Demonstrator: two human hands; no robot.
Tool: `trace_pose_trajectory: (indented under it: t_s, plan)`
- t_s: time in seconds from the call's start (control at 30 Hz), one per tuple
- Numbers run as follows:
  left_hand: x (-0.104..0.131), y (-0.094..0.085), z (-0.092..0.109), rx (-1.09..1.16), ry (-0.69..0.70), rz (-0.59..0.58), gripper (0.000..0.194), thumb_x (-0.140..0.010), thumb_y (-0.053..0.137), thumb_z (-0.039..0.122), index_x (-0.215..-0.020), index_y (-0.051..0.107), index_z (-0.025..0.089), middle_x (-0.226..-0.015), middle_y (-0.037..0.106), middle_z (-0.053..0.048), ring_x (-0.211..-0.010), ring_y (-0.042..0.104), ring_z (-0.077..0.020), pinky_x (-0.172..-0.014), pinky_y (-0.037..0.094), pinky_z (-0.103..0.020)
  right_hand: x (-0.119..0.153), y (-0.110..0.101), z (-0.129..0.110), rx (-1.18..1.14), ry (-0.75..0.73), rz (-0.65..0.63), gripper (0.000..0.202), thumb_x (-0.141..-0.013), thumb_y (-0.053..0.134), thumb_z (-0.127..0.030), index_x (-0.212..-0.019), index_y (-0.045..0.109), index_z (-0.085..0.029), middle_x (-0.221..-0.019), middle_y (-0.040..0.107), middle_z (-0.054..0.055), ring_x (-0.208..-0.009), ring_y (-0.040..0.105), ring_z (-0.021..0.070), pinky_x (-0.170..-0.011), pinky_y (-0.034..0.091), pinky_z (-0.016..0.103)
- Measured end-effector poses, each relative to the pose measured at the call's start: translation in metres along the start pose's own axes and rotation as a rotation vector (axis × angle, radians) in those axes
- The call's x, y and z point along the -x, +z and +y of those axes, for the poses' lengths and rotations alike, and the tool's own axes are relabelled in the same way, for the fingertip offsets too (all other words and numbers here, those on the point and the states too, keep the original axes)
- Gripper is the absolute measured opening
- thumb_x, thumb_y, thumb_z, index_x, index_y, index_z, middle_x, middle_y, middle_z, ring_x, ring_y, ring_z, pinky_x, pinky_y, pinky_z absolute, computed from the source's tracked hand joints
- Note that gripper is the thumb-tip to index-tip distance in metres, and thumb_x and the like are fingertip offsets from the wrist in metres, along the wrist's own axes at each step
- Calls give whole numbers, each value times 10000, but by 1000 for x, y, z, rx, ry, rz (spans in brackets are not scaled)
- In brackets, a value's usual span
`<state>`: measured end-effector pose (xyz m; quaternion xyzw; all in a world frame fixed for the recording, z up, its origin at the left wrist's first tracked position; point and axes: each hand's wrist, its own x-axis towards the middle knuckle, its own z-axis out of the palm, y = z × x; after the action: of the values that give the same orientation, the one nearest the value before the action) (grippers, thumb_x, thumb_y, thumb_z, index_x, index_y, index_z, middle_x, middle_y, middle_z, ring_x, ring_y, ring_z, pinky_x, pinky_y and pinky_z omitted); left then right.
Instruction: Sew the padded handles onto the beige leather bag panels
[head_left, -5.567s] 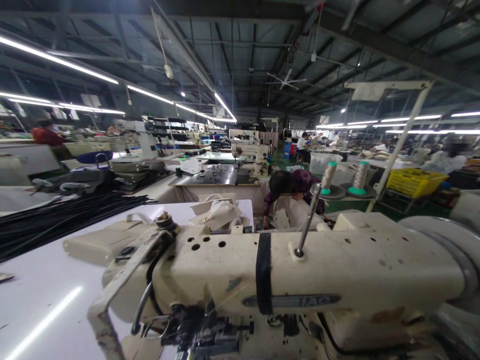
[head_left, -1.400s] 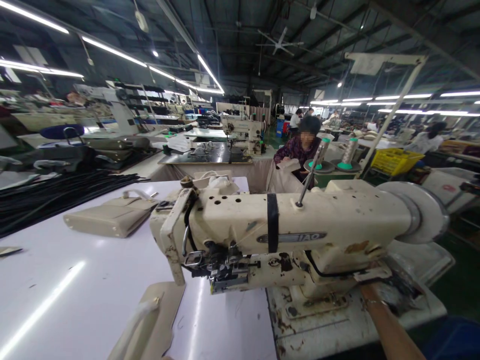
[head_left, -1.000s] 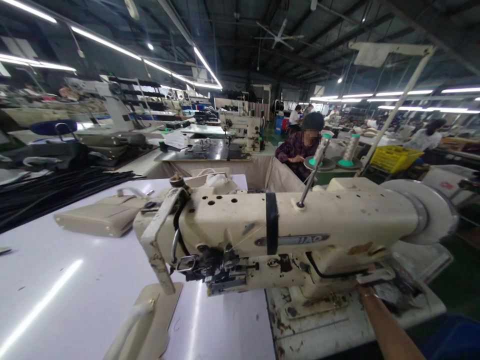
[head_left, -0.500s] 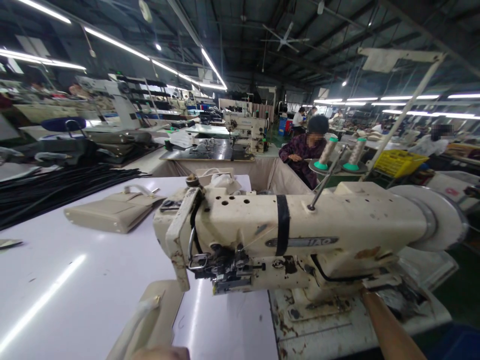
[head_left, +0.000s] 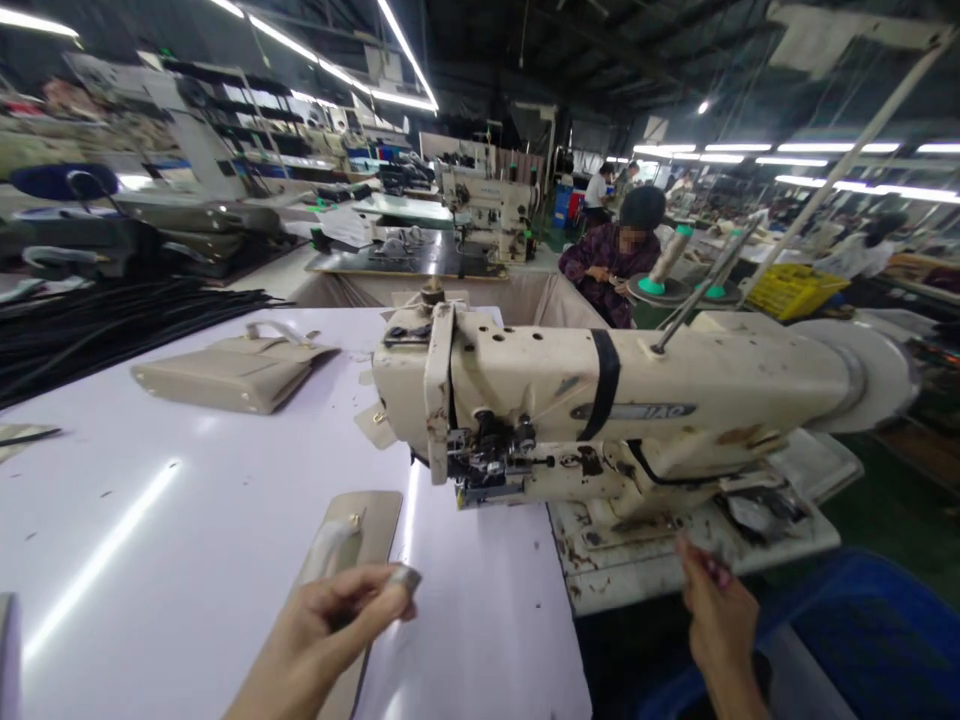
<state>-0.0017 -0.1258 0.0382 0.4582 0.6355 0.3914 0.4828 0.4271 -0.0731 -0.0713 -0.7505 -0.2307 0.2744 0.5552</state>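
My left hand [head_left: 334, 625] is closed, pinching a small grey, shiny piece [head_left: 406, 577] between thumb and fingertips. Beneath it lies a beige bag panel [head_left: 373, 512] with a plastic-wrapped handle [head_left: 334, 545], partly covered by the hand. My right hand [head_left: 720, 610] hovers at the front edge of the machine bed, fingers curled round something small, dark and pinkish that I cannot make out. Between and beyond the hands stands a cream sewing machine [head_left: 495, 365], its needle area [head_left: 491, 465] above the white tabletop [head_left: 187, 560].
A beige handbag [head_left: 217, 375] lies on the tabletop at left, near black strips [head_left: 112, 335]. A blue crate [head_left: 862, 630] stands low at right. Thread cones [head_left: 670, 262] rise behind the machine. A co-worker [head_left: 619, 250] sits beyond it.
My right hand has drawn back from the machine's base towards me. My left hand has risen into fuller view, showing the small grey piece. The view has shifted.
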Motion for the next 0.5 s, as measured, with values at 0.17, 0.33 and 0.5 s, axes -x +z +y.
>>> trace_pose_trajectory:
  t_s: [0.17, 0.33, 0.5]
  plan:
    - [12, 64, -16, -391, 230, -206, 296, -908, 610, 439, -981, 765, 197, -736, 710, -30, -635, 620, -156, -595, 466, -231, 153, 49, -13, 75, 132, -728, 567, -741, 742, -622, -527, 600, -117, -596, 572, 55, -564, 472, 105, -533, 343, 242]
    - [26, 68, -49, -624, 688, -250, 296, -970, 448, 158, -1115, 699, 222, -908, 745, -41, -734, 721, -161, -665, 541, -216, 204, 72, -21, -73, 474, -945, 592, -654, 793, -661, -604, 602, -103, -474, 456, -33, -387, 174, 7, -415, 69, 229]
    - [31, 59, -64, -727, 865, -149, 373, -944, 435, 75, -1228, 648, 190, -1090, 755, -56, -871, 751, -175, -740, 589, -222, 212, 70, -22, -216, 671, -1093, 516, -576, 904, -480, -811, 668, -87, -657, 609, 4, -410, 178, -16, -405, 38, 209]
